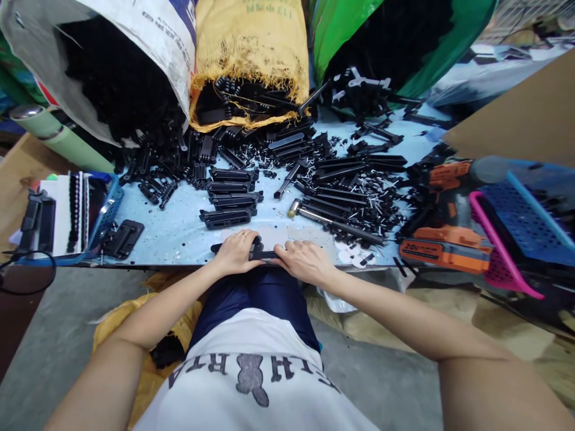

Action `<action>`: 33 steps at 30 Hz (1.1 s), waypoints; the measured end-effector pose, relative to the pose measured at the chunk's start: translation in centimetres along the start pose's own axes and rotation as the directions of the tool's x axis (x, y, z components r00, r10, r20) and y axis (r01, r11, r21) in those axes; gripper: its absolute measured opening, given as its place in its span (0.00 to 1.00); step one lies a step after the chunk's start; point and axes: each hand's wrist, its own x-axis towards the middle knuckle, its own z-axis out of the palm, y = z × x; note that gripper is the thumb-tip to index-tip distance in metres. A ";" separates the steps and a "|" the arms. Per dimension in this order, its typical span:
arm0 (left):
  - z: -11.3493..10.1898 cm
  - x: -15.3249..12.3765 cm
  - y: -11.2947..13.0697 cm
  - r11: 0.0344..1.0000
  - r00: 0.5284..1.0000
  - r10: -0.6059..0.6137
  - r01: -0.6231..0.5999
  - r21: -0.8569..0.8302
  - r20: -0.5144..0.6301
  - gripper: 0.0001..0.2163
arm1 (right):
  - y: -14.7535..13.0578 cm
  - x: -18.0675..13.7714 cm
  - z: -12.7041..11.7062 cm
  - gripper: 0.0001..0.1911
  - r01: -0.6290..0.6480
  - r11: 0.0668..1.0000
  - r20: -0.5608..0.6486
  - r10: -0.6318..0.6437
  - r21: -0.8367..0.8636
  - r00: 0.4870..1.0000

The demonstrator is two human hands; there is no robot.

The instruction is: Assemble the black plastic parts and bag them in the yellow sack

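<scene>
At the table's front edge, my left hand is closed over a long black plastic part, which lies across in front of me. My right hand grips the same part near its right end with bent fingers. Much of the part is hidden under both hands. Just beyond my left hand, several similar black assemblies lie stacked in a column. A hammer with a metal head and a brass-coloured face rests beyond my right hand, its dark handle pointing right.
Loose black parts and silver pins are heaped at the back and right. Behind stand a white sack, a yellow sack and a green sack. An orange cordless drill lies right, beside a pink-rimmed basket. A blue basket stands left.
</scene>
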 end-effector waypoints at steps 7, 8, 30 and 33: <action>0.3 -0.5 -0.6 0.998 0.995 0.066 -0.067 -0.018 -0.070 0.23 | 0.6 0.7 -1.2 0.20 0.089 0.993 -0.032 -0.092 -0.071 0.995; 0.5 -0.5 -0.5 0.997 0.995 0.071 -0.072 -0.005 -0.077 0.21 | 0.7 0.8 -1.3 0.20 0.104 0.991 -0.040 -0.108 -0.084 0.993; 1.1 1.4 0.7 0.989 0.997 0.079 -0.079 0.124 0.005 0.25 | 2.4 1.1 2.8 0.21 0.022 1.000 -0.113 -0.020 0.022 0.993; -0.5 5.8 1.1 0.982 0.995 0.085 -0.074 0.173 -0.055 0.23 | 2.9 0.7 4.7 0.21 0.049 0.995 -0.188 -0.032 0.084 0.982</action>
